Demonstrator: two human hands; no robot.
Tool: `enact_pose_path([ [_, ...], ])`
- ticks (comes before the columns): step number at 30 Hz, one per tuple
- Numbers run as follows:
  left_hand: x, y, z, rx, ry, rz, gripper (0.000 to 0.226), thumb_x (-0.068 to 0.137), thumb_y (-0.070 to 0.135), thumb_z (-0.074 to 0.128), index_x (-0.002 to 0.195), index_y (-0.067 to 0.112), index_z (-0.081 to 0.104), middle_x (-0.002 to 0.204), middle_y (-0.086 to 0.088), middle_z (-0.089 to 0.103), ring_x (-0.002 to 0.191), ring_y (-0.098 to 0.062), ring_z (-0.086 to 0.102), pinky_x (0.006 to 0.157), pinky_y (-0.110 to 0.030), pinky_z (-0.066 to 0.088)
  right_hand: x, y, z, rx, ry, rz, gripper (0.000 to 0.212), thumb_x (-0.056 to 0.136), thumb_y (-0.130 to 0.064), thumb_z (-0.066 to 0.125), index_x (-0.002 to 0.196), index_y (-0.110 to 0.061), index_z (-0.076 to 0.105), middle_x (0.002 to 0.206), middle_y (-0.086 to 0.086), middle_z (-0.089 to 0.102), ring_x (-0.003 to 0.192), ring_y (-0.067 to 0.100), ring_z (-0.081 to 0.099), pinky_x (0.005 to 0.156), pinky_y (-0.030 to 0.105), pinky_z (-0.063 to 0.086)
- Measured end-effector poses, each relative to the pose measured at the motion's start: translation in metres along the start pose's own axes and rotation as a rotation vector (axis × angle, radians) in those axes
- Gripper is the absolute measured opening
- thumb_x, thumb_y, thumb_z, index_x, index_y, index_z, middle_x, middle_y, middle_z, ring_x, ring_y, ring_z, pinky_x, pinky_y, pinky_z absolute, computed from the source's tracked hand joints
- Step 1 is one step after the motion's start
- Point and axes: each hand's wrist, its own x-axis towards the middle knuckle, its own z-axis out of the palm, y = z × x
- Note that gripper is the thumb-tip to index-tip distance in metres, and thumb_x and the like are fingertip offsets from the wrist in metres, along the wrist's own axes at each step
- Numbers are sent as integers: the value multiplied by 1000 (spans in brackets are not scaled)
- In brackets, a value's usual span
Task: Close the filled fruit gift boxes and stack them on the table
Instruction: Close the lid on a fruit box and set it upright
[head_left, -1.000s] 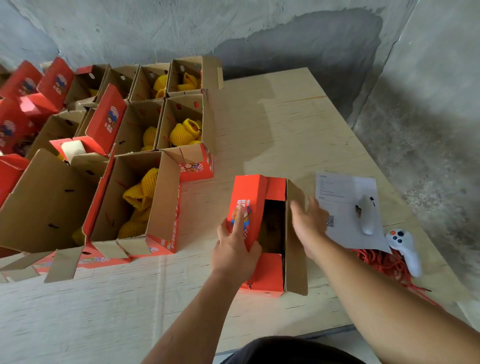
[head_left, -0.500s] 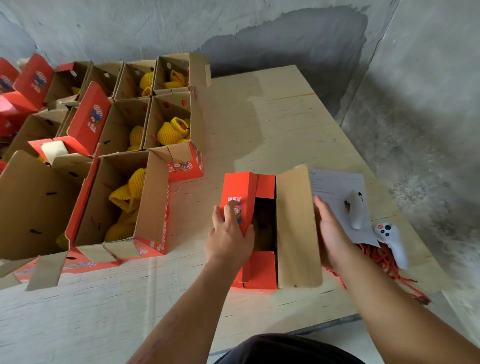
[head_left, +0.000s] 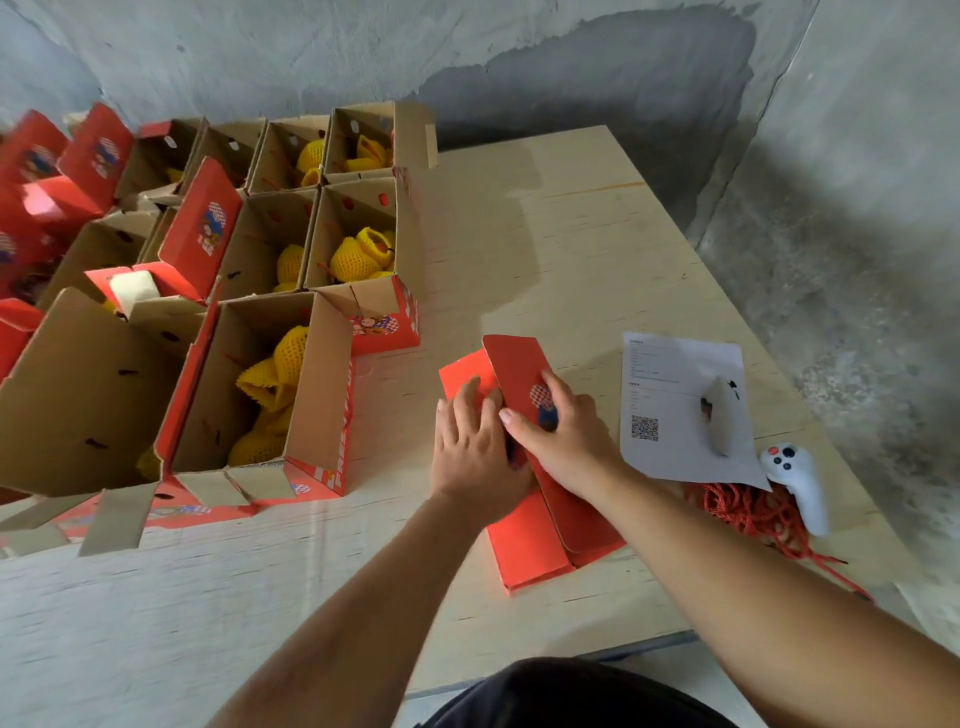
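Observation:
A red fruit gift box (head_left: 524, 551) lies on the plywood table (head_left: 545, 249) in front of me. Its two long top flaps are folded down over the opening, and the right flap (head_left: 514, 364) lies over the left one. My left hand (head_left: 475, 457) presses flat on the left flap, fingers straight. My right hand (head_left: 563, 441) rests flat on the right flap over its printed logo. The fruit inside is hidden. Several open boxes (head_left: 322, 395) with fruit in yellow foam nets (head_left: 270, 374) stand at the left.
A printed sheet (head_left: 670, 405) lies right of the box with a white controller (head_left: 719, 415) on it. A second white controller (head_left: 800, 483) and a tangle of red cord (head_left: 748, 514) lie near the table's right edge. Concrete walls close the back and right.
My right hand has swung the right flap from open and flat over onto the box top. My left hand has pushed the left flap down from upright.

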Motion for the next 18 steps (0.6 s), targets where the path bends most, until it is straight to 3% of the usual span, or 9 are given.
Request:
enact_pose_path([
  [2,8,-27,-8,-9,24,287,74,90,60,53,150,18,46,160,-5,33,154,-34,18,126,-61,7,-1,0,-2,-29,19,-31,99,68,-87,54,155,-52,21,133,0,45,124,26,56,106,49,48],
  [3,14,-41,-14,34,-28,383,79,89,71,49,150,22,45,162,-2,32,156,-33,13,126,-62,8,-1,1,-3,-44,26,-44,99,69,-86,56,156,-50,21,133,1,46,124,26,57,105,49,49],
  [5,28,-60,-26,221,-199,497,105,78,97,40,158,30,28,168,6,18,158,-25,-5,128,-55,-4,-1,1,-4,-90,44,-59,98,73,-83,59,156,-47,23,134,3,46,123,27,58,103,47,50],
  [7,46,-63,-35,428,-346,583,134,57,111,35,162,30,15,170,9,11,156,-20,-12,121,-44,-19,1,0,-4,-136,56,-74,97,76,-80,62,157,-46,23,134,4,46,122,27,59,101,46,51],
  [9,63,-59,-41,576,-410,645,144,46,112,39,162,31,14,170,5,7,156,-26,-10,122,-45,-14,5,0,-7,-127,35,-82,96,74,-79,64,156,-47,24,135,3,46,121,25,60,101,45,52],
  [11,74,-55,-46,643,-432,678,141,49,105,55,162,31,14,169,3,7,156,-31,-8,127,-50,2,9,2,-11,-75,2,-83,97,69,-81,63,153,-51,25,135,-1,46,120,22,60,101,45,52],
  [14,80,-49,-44,595,-386,770,134,51,90,73,160,27,26,167,2,27,155,-27,2,123,-40,4,14,6,-18,16,-54,-101,99,67,-81,68,152,-54,25,139,-5,49,118,17,63,99,44,55],
  [18,73,-47,-40,453,-269,791,123,50,95,65,152,34,34,153,9,48,144,-25,28,123,-40,19,17,12,-27,101,-141,-140,105,69,-76,73,154,-55,16,148,-10,46,122,6,58,97,34,53],
])
